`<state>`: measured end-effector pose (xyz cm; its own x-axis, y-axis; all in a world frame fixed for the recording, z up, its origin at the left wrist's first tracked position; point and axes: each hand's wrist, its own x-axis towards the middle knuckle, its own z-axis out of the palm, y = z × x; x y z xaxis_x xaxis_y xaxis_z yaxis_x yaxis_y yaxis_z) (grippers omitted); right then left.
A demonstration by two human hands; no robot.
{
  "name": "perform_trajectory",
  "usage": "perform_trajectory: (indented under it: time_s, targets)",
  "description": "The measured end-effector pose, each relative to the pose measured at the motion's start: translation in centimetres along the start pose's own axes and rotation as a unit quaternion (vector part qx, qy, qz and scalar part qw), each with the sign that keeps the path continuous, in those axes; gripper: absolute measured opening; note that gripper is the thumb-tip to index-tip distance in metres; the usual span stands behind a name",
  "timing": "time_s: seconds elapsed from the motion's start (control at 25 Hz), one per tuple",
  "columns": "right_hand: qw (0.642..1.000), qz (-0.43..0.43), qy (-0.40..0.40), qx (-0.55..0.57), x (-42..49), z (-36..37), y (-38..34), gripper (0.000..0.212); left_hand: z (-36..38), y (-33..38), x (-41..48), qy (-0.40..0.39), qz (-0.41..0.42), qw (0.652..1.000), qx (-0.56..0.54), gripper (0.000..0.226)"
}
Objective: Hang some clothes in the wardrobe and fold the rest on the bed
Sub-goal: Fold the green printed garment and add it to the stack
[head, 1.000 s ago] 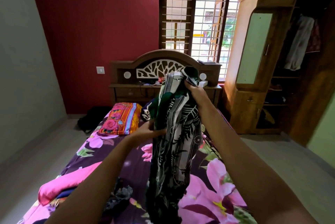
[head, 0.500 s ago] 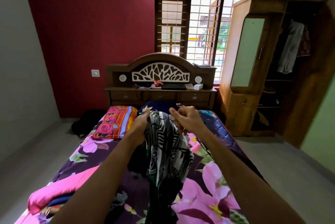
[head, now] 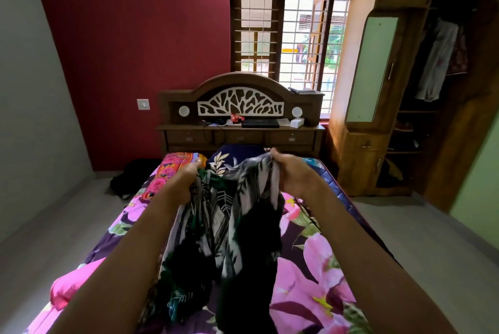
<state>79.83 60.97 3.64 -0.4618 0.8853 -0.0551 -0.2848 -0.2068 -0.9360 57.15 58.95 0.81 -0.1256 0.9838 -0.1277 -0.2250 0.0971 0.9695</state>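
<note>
A black, white and green leaf-print garment [head: 229, 225] hangs between my two hands above the bed [head: 318, 279]. My left hand [head: 183, 182] grips its top edge on the left. My right hand [head: 294, 174] pinches the top edge on the right, so the cloth is spread a little between them. Its lower part drapes down onto the purple floral bedsheet. The wooden wardrobe [head: 378, 131] stands open at the right, with a pale garment [head: 437, 63] hanging inside.
A pink cloth [head: 73, 287] lies at the bed's left edge. Bright floral pillows [head: 178, 166] sit by the carved headboard [head: 240, 106]. A black bag [head: 132, 179] lies on the floor to the left. Grey floor runs along both sides of the bed.
My right hand came down from head height to the level of my left. Both hands moved apart along the garment's top edge, opening the bunched cloth.
</note>
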Motion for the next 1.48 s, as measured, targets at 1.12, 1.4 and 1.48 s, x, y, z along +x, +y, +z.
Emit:
perform_trajectory:
  time_s: [1.12, 1.4, 1.48]
  targets:
    - [0.949, 0.228, 0.026, -0.216, 1.6, -7.9, 8.9, 0.043, 2.4, -2.8, -0.2, -0.081, -0.017, 0.987, -0.138, 0.043]
    - [0.923, 0.371, -0.009, -0.103, 0.0, -9.4, 14.9, 0.075, 5.1, 0.9, -0.2, -0.085, 0.019, 0.984, -0.155, 0.053]
    - [0.945, 0.322, 0.015, -0.045, 0.7, -7.8, 14.5, 0.054, 5.4, 1.1, -0.3, -0.085, 0.022, 0.982, -0.166, 0.052]
